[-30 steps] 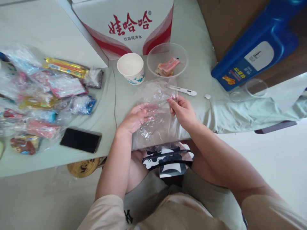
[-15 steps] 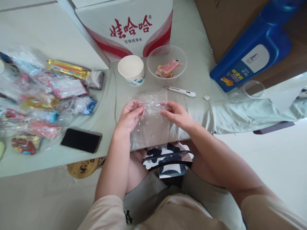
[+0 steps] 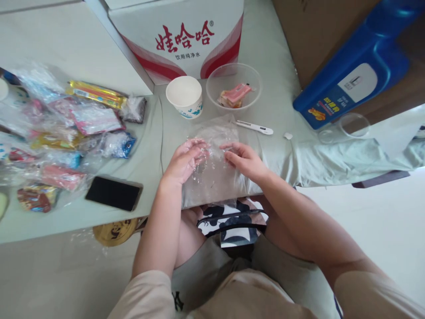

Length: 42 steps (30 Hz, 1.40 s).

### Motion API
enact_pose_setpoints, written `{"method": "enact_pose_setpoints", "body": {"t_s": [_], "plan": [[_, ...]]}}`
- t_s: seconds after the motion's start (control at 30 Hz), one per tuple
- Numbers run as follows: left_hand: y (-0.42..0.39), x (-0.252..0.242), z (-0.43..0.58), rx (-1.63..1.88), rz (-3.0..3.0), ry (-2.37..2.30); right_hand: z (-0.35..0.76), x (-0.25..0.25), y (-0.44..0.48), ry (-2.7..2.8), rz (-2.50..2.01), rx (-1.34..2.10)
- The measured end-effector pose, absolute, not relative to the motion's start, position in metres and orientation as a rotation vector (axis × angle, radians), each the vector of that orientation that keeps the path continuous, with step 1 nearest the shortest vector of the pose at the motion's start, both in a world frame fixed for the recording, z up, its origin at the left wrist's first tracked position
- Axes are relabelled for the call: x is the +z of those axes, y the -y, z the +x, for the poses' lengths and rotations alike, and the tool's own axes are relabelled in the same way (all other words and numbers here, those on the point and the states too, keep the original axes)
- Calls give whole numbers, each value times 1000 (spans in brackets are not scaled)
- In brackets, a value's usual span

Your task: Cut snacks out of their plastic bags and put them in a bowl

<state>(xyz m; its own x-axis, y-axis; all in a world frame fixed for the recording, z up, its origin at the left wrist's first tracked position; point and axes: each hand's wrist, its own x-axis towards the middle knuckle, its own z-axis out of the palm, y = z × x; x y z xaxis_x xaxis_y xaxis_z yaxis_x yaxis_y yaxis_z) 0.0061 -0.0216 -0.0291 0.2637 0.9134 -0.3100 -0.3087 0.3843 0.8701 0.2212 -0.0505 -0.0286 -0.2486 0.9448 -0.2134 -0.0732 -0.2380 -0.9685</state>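
Clear bag (image 3: 215, 181) on table (image 3: 149, 146), under & betw. hands. L hand (image 3: 187, 160) fingers half-curled, R hand (image 3: 245, 160) thumb & forefinger slightly apart; can't tell if either grips bag. Nr bag's far edge, just beyond R hand: cutter (image 3: 255, 127). Past hands: paper cup (image 3: 191, 105), bowl (image 3: 227, 74) w/ pink packet (image 3: 236, 93). L of L hand: phone (image 3: 113, 193), wrapped snacks (image 3: 96, 119). Well R of R hand: blue bottle (image 3: 352, 73).

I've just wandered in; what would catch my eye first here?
Probably the big blue bottle at the upper right and the white box with bold red lettering at the top middle. Next come the left hand and right hand at a clear plastic bag in the centre. Off to the left, a colourful heap of wrapped packets lies behind a dark-screened phone.
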Motion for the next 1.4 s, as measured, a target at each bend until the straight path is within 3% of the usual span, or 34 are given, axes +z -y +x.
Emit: {"method": "enact_pose_setpoints", "body": {"t_s": [0.33, 0.53, 1.4], "plan": [[26, -30, 12, 669, 906, -1132, 223, -29, 51, 1218, -1177, 1512], [24, -27, 11, 825, 939, -1196, 225, -31, 49, 1181, -1229, 1507], [29, -12, 12, 910, 758, -1087, 224, -27, 51, 1286, -1083, 1460]]}}
